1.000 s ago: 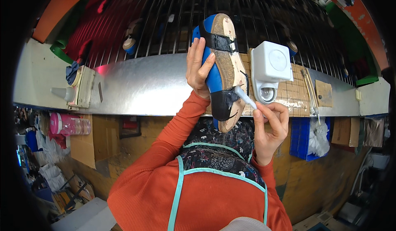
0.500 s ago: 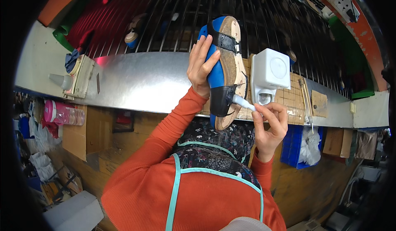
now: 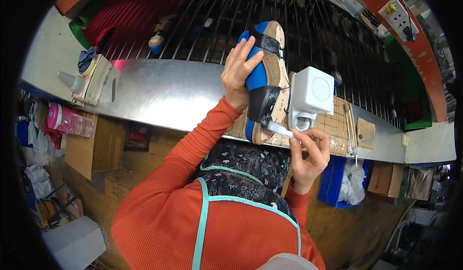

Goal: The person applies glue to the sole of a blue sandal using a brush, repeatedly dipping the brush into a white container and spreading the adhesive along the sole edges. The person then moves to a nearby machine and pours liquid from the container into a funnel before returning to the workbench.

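Note:
Sole up, a half-made sandal (image 3: 276, 69) with a tan cork footbed and black straps sits on a blue shoe last (image 3: 256, 77). My left hand (image 3: 237, 77) is closed against the last's left side, its fingers lying over the edge near the upper strap. Between the thumb and fingertips of my right hand (image 3: 311, 156) is a small white brush (image 3: 279, 128). Its tip touches the sandal by the lower end of the wide black strap (image 3: 263, 103), near the edge of the sole. Beside the sandal stands a white plastic dispenser (image 3: 313, 90) with a small open cup.
Beneath the dispenser lies a gridded brown board (image 3: 335, 130) on the metal bench ledge (image 3: 164, 89). Dark conveyor rods (image 3: 202, 38) run behind, with another shoe (image 3: 156, 43) among them. A blue bin (image 3: 333, 183) hangs at right; a pink-lidded bottle (image 3: 70, 120) stands at left.
The brush tip has moved down along the black strap toward the sole's lower end. My left hand keeps its hold, and the sandal is tilted slightly differently.

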Demonstrator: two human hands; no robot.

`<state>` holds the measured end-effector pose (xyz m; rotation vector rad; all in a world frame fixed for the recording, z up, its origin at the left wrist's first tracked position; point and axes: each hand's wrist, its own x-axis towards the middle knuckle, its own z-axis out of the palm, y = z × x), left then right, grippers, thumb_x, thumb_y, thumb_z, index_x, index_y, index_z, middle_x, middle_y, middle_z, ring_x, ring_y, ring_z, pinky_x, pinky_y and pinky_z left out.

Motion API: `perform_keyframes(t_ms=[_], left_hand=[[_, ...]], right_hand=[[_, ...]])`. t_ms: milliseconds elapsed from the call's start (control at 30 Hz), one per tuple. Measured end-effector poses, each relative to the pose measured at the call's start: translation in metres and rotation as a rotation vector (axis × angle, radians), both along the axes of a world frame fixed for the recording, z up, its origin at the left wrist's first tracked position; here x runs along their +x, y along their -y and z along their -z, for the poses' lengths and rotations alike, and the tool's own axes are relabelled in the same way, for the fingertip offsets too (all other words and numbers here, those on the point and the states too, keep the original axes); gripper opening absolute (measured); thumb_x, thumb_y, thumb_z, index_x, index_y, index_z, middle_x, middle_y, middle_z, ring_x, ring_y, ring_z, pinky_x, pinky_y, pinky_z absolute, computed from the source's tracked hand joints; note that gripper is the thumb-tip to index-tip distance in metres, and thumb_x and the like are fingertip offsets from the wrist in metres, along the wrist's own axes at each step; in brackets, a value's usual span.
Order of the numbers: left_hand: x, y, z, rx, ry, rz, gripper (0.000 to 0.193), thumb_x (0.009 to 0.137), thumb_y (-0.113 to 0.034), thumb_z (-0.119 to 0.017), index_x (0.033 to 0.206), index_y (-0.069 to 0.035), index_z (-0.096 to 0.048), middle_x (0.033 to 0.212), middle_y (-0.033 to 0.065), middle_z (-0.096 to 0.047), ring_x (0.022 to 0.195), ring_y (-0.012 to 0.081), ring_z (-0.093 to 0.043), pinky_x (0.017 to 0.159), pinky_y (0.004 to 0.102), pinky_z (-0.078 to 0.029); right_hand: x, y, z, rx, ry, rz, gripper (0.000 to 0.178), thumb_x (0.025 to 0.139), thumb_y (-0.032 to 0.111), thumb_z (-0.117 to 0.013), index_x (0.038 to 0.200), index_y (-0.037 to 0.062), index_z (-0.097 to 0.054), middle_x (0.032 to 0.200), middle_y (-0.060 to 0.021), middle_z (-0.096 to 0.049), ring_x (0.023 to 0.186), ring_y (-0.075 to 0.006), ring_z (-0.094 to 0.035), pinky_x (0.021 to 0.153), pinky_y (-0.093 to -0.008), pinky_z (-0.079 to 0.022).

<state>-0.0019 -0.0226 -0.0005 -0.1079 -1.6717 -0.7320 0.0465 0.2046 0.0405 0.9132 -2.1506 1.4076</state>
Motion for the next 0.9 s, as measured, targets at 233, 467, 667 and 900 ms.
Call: perform_keyframes(t_ms=[233,467,667,900], left_hand=[[0.003,-0.011,-0.006,0.054,0.075,0.044,0.049,0.074,-0.018,-0.076,0.120,-0.013,-0.062,0.135,0.0176,-0.055,0.126,0.0385,-0.051,0.105,0.0478,-0.040],[0.012,-0.007,0.003,0.134,0.241,0.001,0.045,0.072,-0.011,-0.076,0.115,-0.010,-0.064,0.131,0.0175,-0.058,0.123,0.0385,-0.052,0.103,0.0442,-0.042],[0.015,-0.003,0.012,0.113,0.306,-0.061,0.049,0.068,-0.001,-0.075,0.115,-0.010,-0.064,0.131,0.0159,-0.058,0.122,0.0388,-0.053,0.102,0.0454,-0.042],[0.018,-0.001,0.015,0.076,0.319,-0.127,0.058,0.063,0.001,-0.077,0.117,-0.014,-0.064,0.133,0.0149,-0.057,0.125,0.0394,-0.050,0.104,0.0482,-0.040]], right_hand=[[-0.028,0.015,0.004,-0.265,0.216,0.002,0.016,0.081,0.000,-0.071,0.097,-0.0005,-0.072,0.089,-0.0055,-0.056,0.080,-0.0130,-0.054,0.068,-0.0242,-0.045],[0.003,0.005,0.007,-0.265,0.458,-0.127,0.016,0.082,0.003,-0.072,0.097,-0.0030,-0.072,0.091,-0.0066,-0.056,0.081,-0.0116,-0.052,0.069,-0.0231,-0.044],[0.023,0.009,0.011,-0.250,0.440,-0.024,0.017,0.081,0.003,-0.073,0.098,-0.0009,-0.072,0.090,-0.0052,-0.055,0.077,-0.0101,-0.051,0.063,-0.0215,-0.042],[0.019,0.018,0.007,-0.161,0.277,0.100,0.017,0.081,0.003,-0.073,0.099,0.0027,-0.073,0.090,-0.0052,-0.056,0.071,-0.0093,-0.049,0.058,-0.0207,-0.042]])
